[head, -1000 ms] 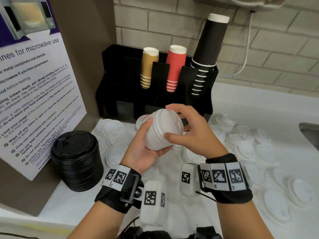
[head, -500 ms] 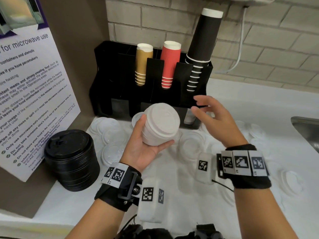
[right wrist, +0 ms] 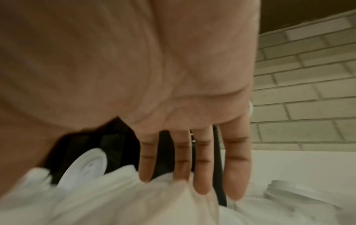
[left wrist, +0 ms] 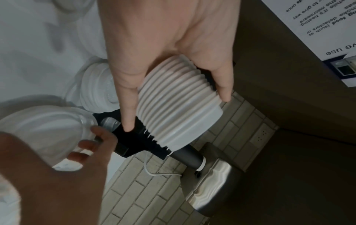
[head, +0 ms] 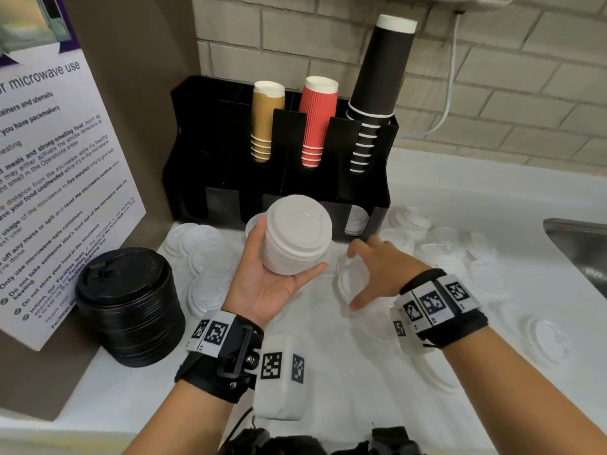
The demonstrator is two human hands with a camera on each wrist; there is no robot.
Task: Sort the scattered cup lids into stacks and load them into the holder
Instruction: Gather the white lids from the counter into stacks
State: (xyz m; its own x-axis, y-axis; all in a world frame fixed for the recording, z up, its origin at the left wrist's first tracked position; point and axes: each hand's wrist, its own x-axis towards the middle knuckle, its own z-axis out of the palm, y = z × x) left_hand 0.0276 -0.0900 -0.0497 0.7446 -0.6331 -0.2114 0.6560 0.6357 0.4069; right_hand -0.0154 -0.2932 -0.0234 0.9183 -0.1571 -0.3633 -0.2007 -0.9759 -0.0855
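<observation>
My left hand (head: 276,284) grips a tall stack of white lids (head: 295,238), tilted, in front of the black holder (head: 203,142); the left wrist view shows thumb and fingers wrapped round that ribbed stack (left wrist: 177,106). My right hand (head: 377,270) is low over the counter, fingers spread and straight, its tips touching a clear-white lid (head: 348,280) lying there. That lid (left wrist: 44,126) appears at the fingertips (left wrist: 86,144). Loose white lids lie left (head: 210,244) and right (head: 486,280) of the hands.
A stack of black lids (head: 128,303) stands at the left by a microwave notice (head: 49,178). The holder carries gold (head: 266,119), red (head: 317,123) and black cups (head: 381,70). A steel sink (head: 584,247) is at the far right.
My right hand left the top of the stack, swung right and dropped to a lid on the counter. The left hand kept hold of the stack, barely moving.
</observation>
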